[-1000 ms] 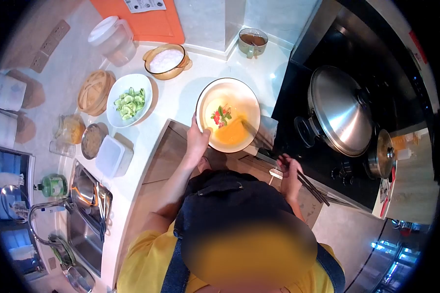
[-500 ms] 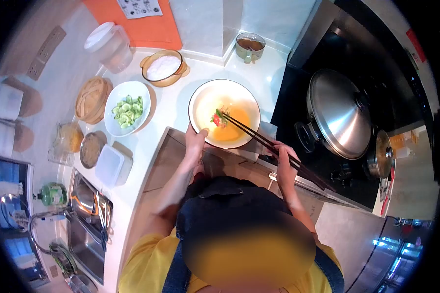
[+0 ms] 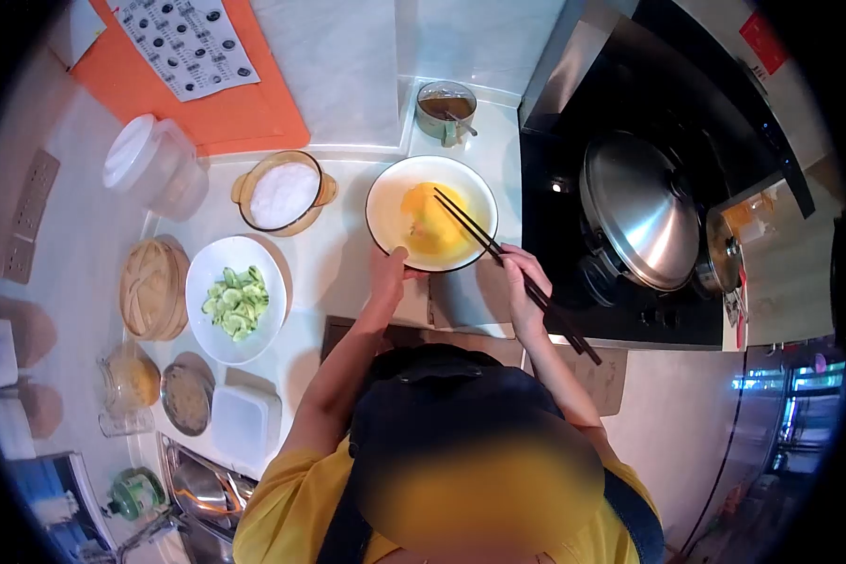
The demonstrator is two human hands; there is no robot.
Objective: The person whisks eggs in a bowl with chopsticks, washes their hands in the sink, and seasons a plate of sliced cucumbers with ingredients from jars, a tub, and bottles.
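Note:
My left hand (image 3: 390, 273) grips the near left rim of a white, dark-edged bowl (image 3: 477, 193), its thumb over the edge. Yellow beaten egg (image 3: 434, 240) lies inside. In my right hand (image 3: 524, 287) is a pair of long dark chopsticks (image 3: 468, 224), their tips dipping into the bowl over the egg. Left of the bowl stands an amber glass pot (image 3: 238, 193) with white powder or grains in it. Behind the bowl is a green cup (image 3: 437, 127) holding brown liquid and a spoon.
A white dish (image 3: 207, 324) of sliced cucumber (image 3: 237, 305), a bamboo steamer (image 3: 152, 287) and a lidded white box (image 3: 244, 423) stand to the left. The sink (image 3: 174, 456) is at lower left. On the right, a large lidded wok (image 3: 634, 211) sits on the black stove (image 3: 555, 188).
The camera view has shifted. The chopstick tips are now further up in the bowl, and the egg has spread differently. A red and green patch seen in the bowl earlier is mostly obscured.

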